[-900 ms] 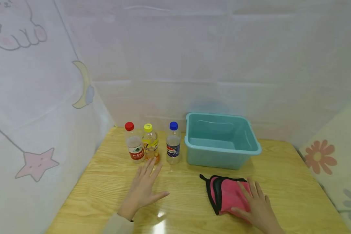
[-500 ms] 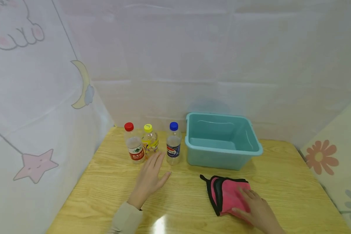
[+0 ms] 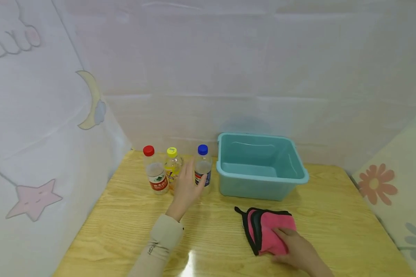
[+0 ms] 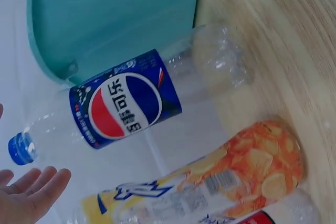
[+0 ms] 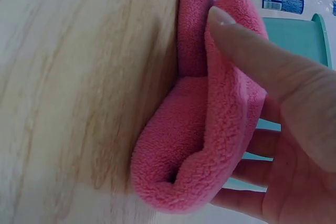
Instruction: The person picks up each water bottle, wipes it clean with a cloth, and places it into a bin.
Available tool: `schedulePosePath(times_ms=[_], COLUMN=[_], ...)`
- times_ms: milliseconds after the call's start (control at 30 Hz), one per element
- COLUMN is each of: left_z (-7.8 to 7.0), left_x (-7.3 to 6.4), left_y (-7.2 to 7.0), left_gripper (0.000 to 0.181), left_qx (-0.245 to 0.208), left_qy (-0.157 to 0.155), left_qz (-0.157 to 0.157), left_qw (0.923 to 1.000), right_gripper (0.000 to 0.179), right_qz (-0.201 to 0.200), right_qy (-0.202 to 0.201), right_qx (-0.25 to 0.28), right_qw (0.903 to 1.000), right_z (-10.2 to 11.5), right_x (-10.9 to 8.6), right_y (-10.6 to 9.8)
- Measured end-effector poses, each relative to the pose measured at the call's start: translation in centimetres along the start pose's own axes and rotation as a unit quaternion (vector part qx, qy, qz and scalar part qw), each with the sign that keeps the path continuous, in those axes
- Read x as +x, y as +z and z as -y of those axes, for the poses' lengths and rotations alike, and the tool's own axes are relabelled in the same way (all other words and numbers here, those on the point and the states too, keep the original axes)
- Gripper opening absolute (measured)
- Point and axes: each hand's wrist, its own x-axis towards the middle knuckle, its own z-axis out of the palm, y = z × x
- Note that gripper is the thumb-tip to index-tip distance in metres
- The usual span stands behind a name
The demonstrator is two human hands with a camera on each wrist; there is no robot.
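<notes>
My left hand (image 3: 186,190), its fingers extended, is just in front of the clear bottle with a blue cap and Pepsi label (image 4: 126,98). In the left wrist view its fingertips (image 4: 50,182) lie near the blue cap. Beside that bottle stand a yellow-capped bottle (image 3: 171,169) with a fruit-patterned label, partly behind the hand, and a red-capped water bottle (image 3: 157,179). My right hand (image 3: 299,248) grips the folded pink towel with black trim (image 3: 274,227). In the right wrist view the thumb lies on one side of the fold and the fingers are behind it.
A light blue plastic bin (image 3: 263,188) stands at the back of the wooden table (image 3: 118,227), right of the bottles and behind the towel. A white printed cloth (image 3: 208,69) hangs behind and along both sides.
My left hand has moved forward and right, toward the blue-capped bottle. My right hand's spread fingers have drawn in on the towel, which stays in about the same place.
</notes>
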Motion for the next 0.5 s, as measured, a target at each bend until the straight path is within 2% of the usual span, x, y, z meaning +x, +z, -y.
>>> schedulePosePath(times_ms=[267,500], left_z=[0.5,1.5], left_x=[0.8,1.0], left_y=[1.5,3.1], left_gripper=[0.075,0.077], left_qx=[-0.042,-0.069], left_qy=[-0.073,-0.098], left_qz=[0.015,0.032], left_qw=[0.9964,0.9922], right_gripper=[0.075,0.057], right_qz=[-0.009,-0.052], right_qy=[-0.004,-0.030], right_qx=[-0.027,-0.074], right_qw=[0.9996,0.9955], right_z=[0.8,1.8], right_x=[0.8,1.1], right_y=[0.3,0.7])
